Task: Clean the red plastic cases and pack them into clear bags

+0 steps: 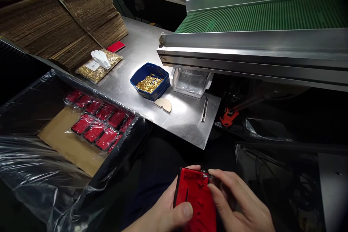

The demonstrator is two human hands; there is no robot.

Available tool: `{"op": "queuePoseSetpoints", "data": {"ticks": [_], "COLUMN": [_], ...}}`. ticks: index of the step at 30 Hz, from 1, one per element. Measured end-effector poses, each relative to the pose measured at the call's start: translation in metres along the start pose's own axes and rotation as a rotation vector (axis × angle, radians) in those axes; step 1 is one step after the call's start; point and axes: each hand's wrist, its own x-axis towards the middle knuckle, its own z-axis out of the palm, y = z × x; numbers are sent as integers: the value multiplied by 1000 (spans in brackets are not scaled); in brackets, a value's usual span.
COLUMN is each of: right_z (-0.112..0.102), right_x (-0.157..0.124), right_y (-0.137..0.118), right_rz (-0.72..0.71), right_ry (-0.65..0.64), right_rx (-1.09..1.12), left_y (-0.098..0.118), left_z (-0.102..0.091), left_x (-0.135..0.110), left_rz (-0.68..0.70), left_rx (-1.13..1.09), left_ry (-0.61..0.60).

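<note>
My left hand point(174, 212) is closed round a red plastic housing point(199, 206) with a black edge, its thumb lying across the inner face. Moulded ribs and a slot show inside the housing, which is tilted up toward me and cut off by the lower edge of the view. At the housing's top right corner, my right hand point(239, 199) is closed with thumb and forefinger pinched together. Something small and shiny shows by those fingertips, too hidden to name. Beyond the hands, a blue bin point(163, 88) of small brass-coloured pieces point(150, 82) stands on the metal table point(185, 125).
A box lined with clear plastic point(29, 174) at left holds several bagged red parts point(94, 130). Stacked cardboard point(89, 11) stands behind a bag of brass pieces point(94, 72). A utility knife point(204, 109) lies near the table edge. The green conveyor point(252, 16) runs above right.
</note>
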Motion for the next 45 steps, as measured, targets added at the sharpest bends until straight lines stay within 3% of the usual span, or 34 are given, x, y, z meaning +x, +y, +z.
{"op": "queuePoseSetpoints", "data": {"ticks": [3,6,22,28,30,32,36,38,41,45], "right_z": [4,7,12,2,-1,-3,6,19,47,93], "right_x": [1,4,5,13,17,20,29,36,53,88], "right_y": [3,2,12,13,15,25,66,89,108,103], "right_rz": [-177,-255,-363,-418,-345,-181,289,411,382,215], "right_ry": [-57,-88,-88,-214,-268,-258,-21,22,0,-1], "right_rx": [-16,-55,-79,-91,-23,82,215,226,191,94], "left_y": [-2,-5,0,3,4,4,3,1,-2,-6], "left_z": [-1,0,4,0,-2,-4,-10,-14,-18,-23], "left_x": [-2,-3,2,5,5,3,-4,-6,-9,-12], "left_rz": [-48,-53,-36,-7,-8,-54,-176,-185,-177,-126], "left_rx": [-33,-46,1,104,127,143,141,109,29,-126], "left_ry": [-2,-2,-15,-44,-66,-43,40,65,91,112]}}
